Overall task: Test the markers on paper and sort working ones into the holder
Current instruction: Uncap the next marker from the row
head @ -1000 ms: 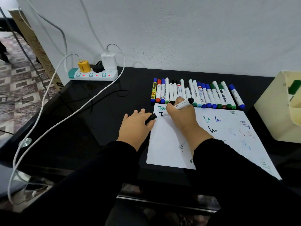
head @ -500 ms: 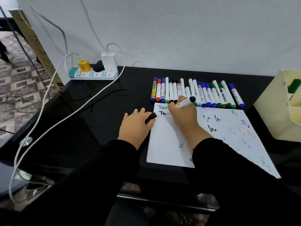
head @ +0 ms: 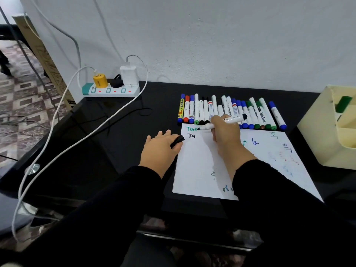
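Observation:
A white sheet of paper (head: 194, 166) lies on the black table, with "Test" in green and "Tes" in black at its top left. My right hand (head: 225, 135) grips a white marker with black ends (head: 231, 120), its tip resting near the top left of the sheet. My left hand (head: 159, 149) rests palm down at the paper's left edge and holds the black cap (head: 177, 141). Behind the paper lies a row of several capped markers (head: 227, 110). The cream holder (head: 327, 135) stands at the right with something green inside.
A white power strip (head: 110, 90) with a yellow adapter and white charger sits at the back left. White cables (head: 73, 145) trail across the table's left part. The wall (head: 212, 39) rises right behind the table. The table's front edge (head: 192, 237) is near my arms.
My right hand has written more black letters under the green word, going from "T" to "Tes", then shifted slightly right. My left hand with the cap has stayed put.

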